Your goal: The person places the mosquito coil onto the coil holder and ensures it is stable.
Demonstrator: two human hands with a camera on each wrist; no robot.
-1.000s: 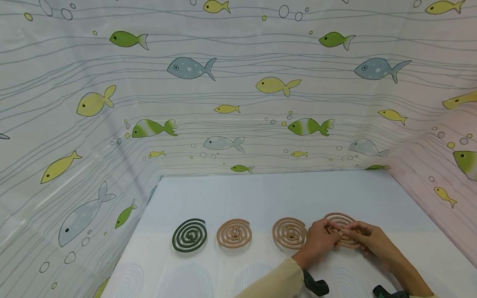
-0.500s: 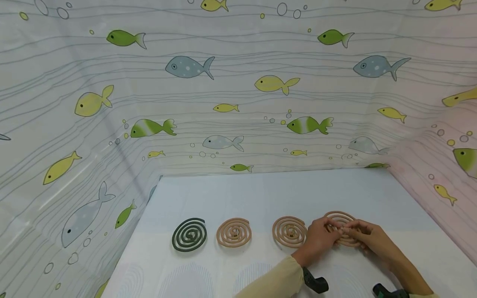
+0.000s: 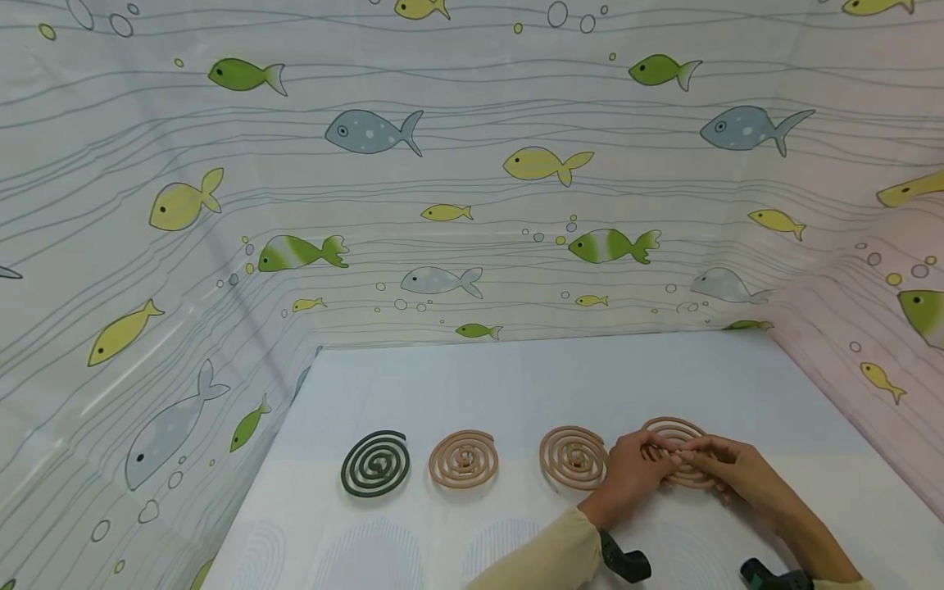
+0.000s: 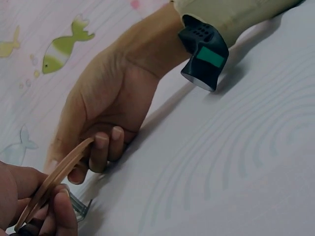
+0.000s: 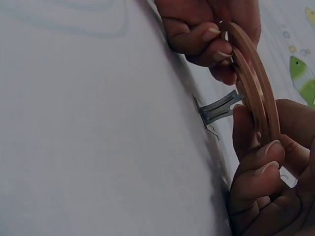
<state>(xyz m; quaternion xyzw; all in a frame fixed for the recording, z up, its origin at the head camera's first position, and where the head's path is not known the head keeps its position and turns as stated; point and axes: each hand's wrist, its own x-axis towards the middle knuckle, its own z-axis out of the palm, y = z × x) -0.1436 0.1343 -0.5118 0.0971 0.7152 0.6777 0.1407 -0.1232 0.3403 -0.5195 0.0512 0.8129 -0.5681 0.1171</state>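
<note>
My left hand and right hand hold a brown mosquito coil between them, at the right end of a row. In the right wrist view the coil stands edge-on. The left fingers pinch its upper end there, and the right fingers curl at its lower end. A small metal coil stand projects from its underside, between the hands, with its foot close over the table. Its narrow end reaches the coil beside a right fingertip. From the left wrist, this stand shows just beyond the left fingertips.
Left of my hands lie a brown coil, another brown coil and a dark green coil. The nearest brown one is partly behind my left hand. The white table meets a fish-patterned curtain at the back and sides.
The head view has shifted very slightly. Both hands stay on the coil in nearly the same place, and the other coils have not moved.
</note>
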